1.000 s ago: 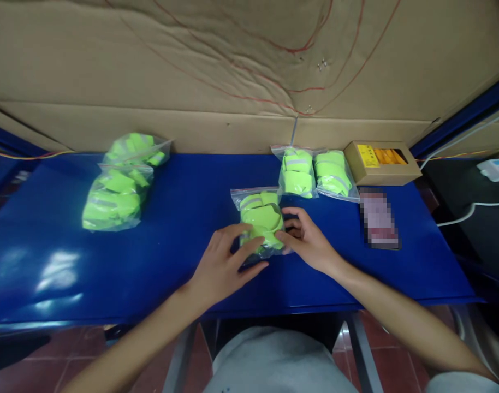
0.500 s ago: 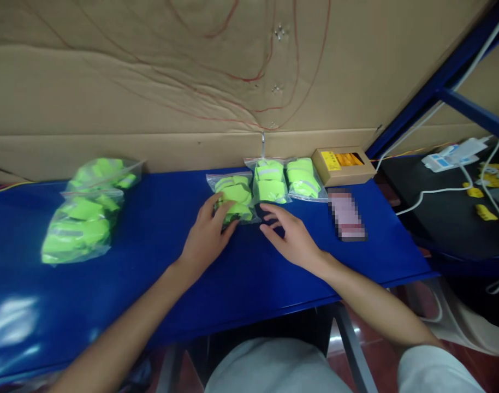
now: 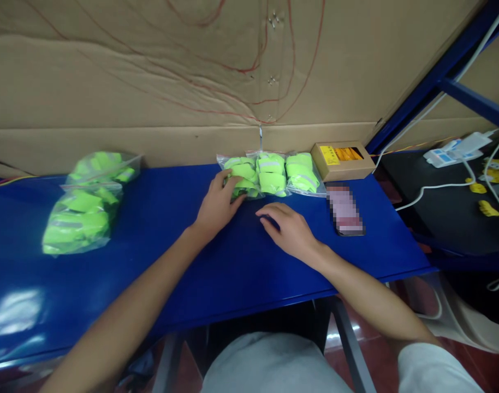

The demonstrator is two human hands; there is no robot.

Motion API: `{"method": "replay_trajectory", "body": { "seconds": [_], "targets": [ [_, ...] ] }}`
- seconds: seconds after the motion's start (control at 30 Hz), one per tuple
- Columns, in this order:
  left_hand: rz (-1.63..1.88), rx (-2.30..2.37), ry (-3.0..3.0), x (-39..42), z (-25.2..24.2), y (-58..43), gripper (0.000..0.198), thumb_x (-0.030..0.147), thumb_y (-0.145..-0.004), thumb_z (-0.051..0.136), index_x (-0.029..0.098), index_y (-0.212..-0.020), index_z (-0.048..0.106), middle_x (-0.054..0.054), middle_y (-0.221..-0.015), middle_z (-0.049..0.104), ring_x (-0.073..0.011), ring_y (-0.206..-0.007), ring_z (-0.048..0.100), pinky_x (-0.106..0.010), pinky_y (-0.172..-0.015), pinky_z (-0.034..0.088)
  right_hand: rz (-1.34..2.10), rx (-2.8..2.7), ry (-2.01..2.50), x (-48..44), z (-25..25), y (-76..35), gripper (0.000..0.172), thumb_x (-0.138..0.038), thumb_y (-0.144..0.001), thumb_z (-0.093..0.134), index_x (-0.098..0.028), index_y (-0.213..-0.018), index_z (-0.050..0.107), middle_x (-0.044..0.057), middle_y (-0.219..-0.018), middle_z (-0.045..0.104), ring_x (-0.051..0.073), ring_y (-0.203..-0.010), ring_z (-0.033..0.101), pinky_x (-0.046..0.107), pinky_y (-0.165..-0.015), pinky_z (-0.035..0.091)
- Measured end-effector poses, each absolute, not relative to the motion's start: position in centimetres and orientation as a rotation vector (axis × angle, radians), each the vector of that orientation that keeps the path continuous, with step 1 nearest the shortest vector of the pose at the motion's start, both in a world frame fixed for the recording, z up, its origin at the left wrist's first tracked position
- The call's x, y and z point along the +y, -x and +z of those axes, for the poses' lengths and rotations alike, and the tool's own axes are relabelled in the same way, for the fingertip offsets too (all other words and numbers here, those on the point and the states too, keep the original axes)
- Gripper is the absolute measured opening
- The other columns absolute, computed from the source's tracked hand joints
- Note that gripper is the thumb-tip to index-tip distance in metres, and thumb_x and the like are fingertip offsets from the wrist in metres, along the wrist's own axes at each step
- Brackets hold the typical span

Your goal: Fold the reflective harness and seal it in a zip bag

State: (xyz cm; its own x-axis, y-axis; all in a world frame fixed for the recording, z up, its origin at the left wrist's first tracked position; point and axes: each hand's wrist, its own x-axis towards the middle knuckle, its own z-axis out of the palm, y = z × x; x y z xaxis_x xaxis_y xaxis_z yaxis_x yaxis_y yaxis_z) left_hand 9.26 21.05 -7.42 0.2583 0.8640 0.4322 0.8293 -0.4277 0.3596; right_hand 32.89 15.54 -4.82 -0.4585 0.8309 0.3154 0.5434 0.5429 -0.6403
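Observation:
My left hand (image 3: 217, 204) is on a clear zip bag (image 3: 247, 173) of folded neon-yellow fabric with grey strips. Its fingers curl over the bag's left side and the thumb is at the near edge, hiding part of it. Close beside this bag, on its right, lie a second neon-yellow bag (image 3: 272, 176) and a third one (image 3: 302, 173), making a row. My right hand (image 3: 288, 226) hovers or rests just in front of the row, fingers bent, a gap between thumb and forefinger, holding nothing.
Two more neon-yellow bags, a near one (image 3: 77, 221) and a far one (image 3: 100, 168), overlap at the left of the blue table (image 3: 159, 240). At the right are a cardboard box (image 3: 343, 170) and a phone (image 3: 346, 212). Beyond stands a black surface with a power strip (image 3: 450, 153).
The bag under my left hand has slid away from me and rightward, against the middle bag. My left hand moved with it; my right hand has drawn slightly apart from the bag.

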Motion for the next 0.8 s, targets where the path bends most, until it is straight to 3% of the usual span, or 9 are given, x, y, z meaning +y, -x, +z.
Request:
{"method": "replay_trajectory", "body": {
  "seconds": [0.13, 0.2, 0.3, 0.4, 0.5, 0.57, 0.67, 0.8],
  "targets": [
    [0.895, 1.659, -2.416, 22.3, -7.5, -9.7, 0.038, 0.025, -0.099, 0.066, 0.015, -0.136, 0.061, -0.022, -0.152, 0.050, -0.0386, -0.145, 0.051, -0.056, -0.120, 0.048, 0.358, -2.180, 1.191, 17.0, -3.9, -34.5, 0.031, -0.018, -0.106, 0.048, -0.024, -0.121, 0.074, 0.010, -0.126, 0.076, 0.027, -0.121, 0.069, 0.046, -0.108, 0.054],
    [0.885, 1.658, -2.406, 23.0, -7.5, -9.8, 0.039, 0.025, -0.098, 0.067, 0.015, -0.136, 0.061, -0.022, -0.152, 0.050, -0.0386, -0.145, 0.051, -0.055, -0.122, 0.047, 0.152, -2.182, 1.297, 18.0, -3.7, -35.7, 0.034, -0.015, -0.104, 0.050, -0.021, -0.128, 0.073, 0.014, -0.136, 0.072, 0.031, -0.128, 0.064, 0.051, -0.111, 0.050],
    [0.871, 1.655, -2.392, 23.5, -7.5, -10.1, 0.043, 0.024, -0.097, 0.068, 0.015, -0.138, 0.060, -0.021, -0.152, 0.051, -0.0385, -0.146, 0.051, -0.055, -0.123, 0.045, -0.108, -2.154, 1.519, 19.8, -4.2, -37.2, 0.054, -0.014, -0.096, 0.062, -0.018, -0.150, 0.060, 0.019, -0.164, 0.051, 0.041, -0.148, 0.048, 0.061, -0.117, 0.043],
    [0.884, 1.680, -2.377, 22.6, -7.4, -10.9, 0.054, 0.022, -0.095, 0.069, 0.013, -0.146, 0.055, -0.025, -0.160, 0.043, -0.0418, -0.151, 0.046, -0.057, -0.124, 0.043, -0.140, -2.151, 1.668, 21.4, -5.2, -38.2, 0.071, -0.016, -0.094, 0.065, -0.018, -0.162, 0.047, 0.020, -0.174, 0.037, 0.044, -0.156, 0.039, 0.066, -0.120, 0.039],
    [0.846, 1.671, -2.514, 20.8, -7.2, -12.4, 0.061, 0.028, -0.097, 0.070, 0.018, -0.154, 0.052, -0.025, -0.174, 0.025, -0.0466, -0.163, 0.026, -0.066, -0.127, 0.032, -0.080, -2.152, 1.695, 22.5, -5.7, -38.6, 0.062, -0.015, -0.097, 0.057, -0.017, -0.159, 0.053, 0.020, -0.167, 0.049, 0.041, -0.150, 0.049, 0.065, -0.118, 0.045],
    [0.754, 1.622, -2.640, 19.8, -7.0, -13.6, 0.056, 0.033, -0.100, 0.067, 0.025, -0.154, 0.054, -0.022, -0.177, 0.021, -0.0470, -0.166, 0.018, -0.074, -0.127, 0.023, -0.081, -2.112, 1.677, 22.8, -5.6, -38.7, 0.057, -0.013, -0.098, 0.052, -0.018, -0.154, 0.059, 0.018, -0.162, 0.056, 0.039, -0.146, 0.055, 0.063, -0.116, 0.048],
    [0.644, 1.617, -2.652, 19.3, -6.7, -15.0, 0.045, 0.031, -0.106, 0.058, 0.026, -0.151, 0.057, -0.024, -0.176, 0.026, -0.0461, -0.166, 0.020, -0.082, -0.124, 0.014, -0.124, -1.996, 1.626, 22.7, -4.9, -39.0, 0.052, -0.013, -0.099, 0.047, -0.017, -0.148, 0.065, 0.016, -0.157, 0.062, 0.035, -0.145, 0.059, 0.056, -0.117, 0.051],
    [0.634, 1.668, -2.539, 20.3, -6.4, -16.2, 0.041, 0.018, -0.107, 0.045, 0.025, -0.144, 0.062, -0.023, -0.175, 0.031, -0.0433, -0.165, 0.023, -0.084, -0.124, 0.010, -0.249, -1.833, 1.535, 21.5, -3.4, -39.8, 0.050, -0.016, -0.103, 0.041, -0.022, -0.145, 0.067, 0.009, -0.152, 0.067, 0.028, -0.143, 0.062, 0.050, -0.119, 0.052]
  ]
}}
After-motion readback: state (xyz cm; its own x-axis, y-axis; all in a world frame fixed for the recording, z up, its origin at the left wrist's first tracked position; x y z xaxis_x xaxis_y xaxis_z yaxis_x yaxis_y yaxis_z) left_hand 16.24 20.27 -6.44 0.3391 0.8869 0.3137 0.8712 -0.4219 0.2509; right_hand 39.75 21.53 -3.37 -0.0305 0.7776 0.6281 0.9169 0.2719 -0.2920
